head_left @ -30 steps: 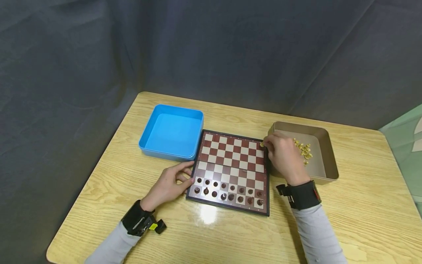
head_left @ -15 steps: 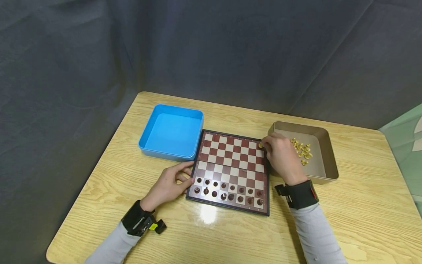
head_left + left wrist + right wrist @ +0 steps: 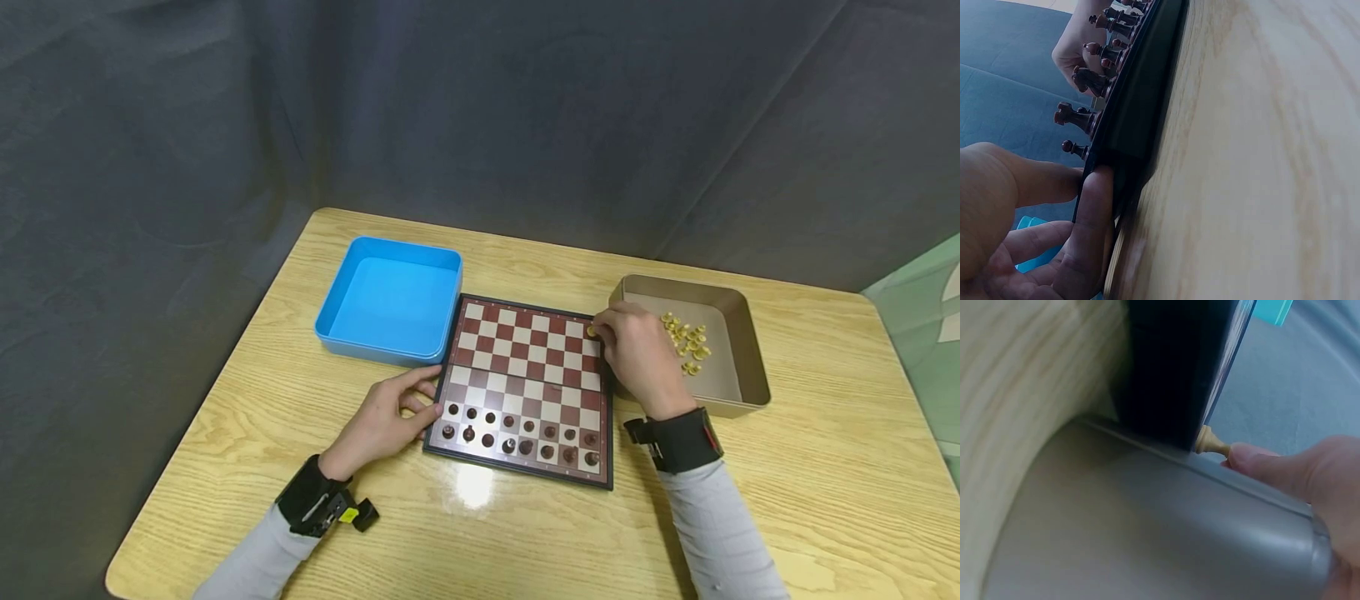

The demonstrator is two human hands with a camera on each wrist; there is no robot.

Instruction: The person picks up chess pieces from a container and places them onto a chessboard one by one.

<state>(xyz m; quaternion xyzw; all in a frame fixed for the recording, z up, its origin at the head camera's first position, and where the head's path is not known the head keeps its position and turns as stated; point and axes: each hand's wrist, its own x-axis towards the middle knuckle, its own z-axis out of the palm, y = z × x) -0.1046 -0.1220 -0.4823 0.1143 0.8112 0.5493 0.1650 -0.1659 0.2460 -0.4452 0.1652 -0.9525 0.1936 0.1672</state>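
A chessboard (image 3: 517, 375), red-brown and white, lies mid-table with two rows of dark chess pieces (image 3: 508, 447) along its near side. My left hand (image 3: 386, 417) rests at its left edge, thumb and index finger stretched out to the rim; in the left wrist view a finger presses against the black side. My right hand (image 3: 641, 354) pinches a pale yellow chess piece (image 3: 1211, 441) by its top at the board's far right corner. Its broad base sits right at the playing surface. The fingertips hide the piece's head.
A brown box (image 3: 752, 350) with several yellow chess pieces (image 3: 692, 340) stands right of the board, partly under the right hand. At the board's upper left is a blue box (image 3: 390, 304). A dark curtain (image 3: 480, 125) hangs behind the table.
My right hand has shifted slightly left with the yellow chess piece, from the corner's border onto the corner square. The left hand and the board have stayed in place.
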